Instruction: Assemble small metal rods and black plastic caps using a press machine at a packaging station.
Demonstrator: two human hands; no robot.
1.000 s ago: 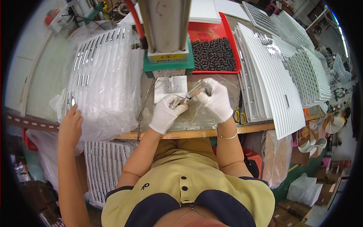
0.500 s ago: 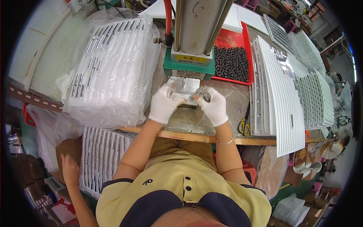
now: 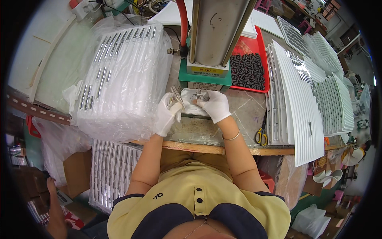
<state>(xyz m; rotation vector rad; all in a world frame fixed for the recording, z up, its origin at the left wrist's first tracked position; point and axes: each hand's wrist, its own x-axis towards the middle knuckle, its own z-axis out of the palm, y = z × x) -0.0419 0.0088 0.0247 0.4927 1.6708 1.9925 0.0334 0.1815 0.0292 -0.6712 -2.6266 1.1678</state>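
My left hand (image 3: 166, 115), in a white glove, is closed around a few short shiny metal rods (image 3: 176, 95) that stick up past its fingertips. It is just left of a silver metal fixture block (image 3: 193, 108) on the bench under a green press (image 3: 205, 79). My right hand (image 3: 217, 106), also gloved in white, reaches over the block's right side. Its fingers are pinched at a small shiny metal piece (image 3: 201, 95), whose exact shape is partly hidden by the fingers.
Left stands a plastic-wrapped stack of white trays (image 3: 119, 95) with metal rods. A red tray (image 3: 267, 75) holds many black fittings (image 3: 248, 71). Yellow-handled scissors (image 3: 261, 137) lie beside upright white ribbed sheets (image 3: 306, 119). Another person's arm (image 3: 55, 211) shows at lower left.
My left hand has drawn left from the fixture, its rods now plainly visible. My right hand has shifted left over the block. The other person's arm has moved left and down.
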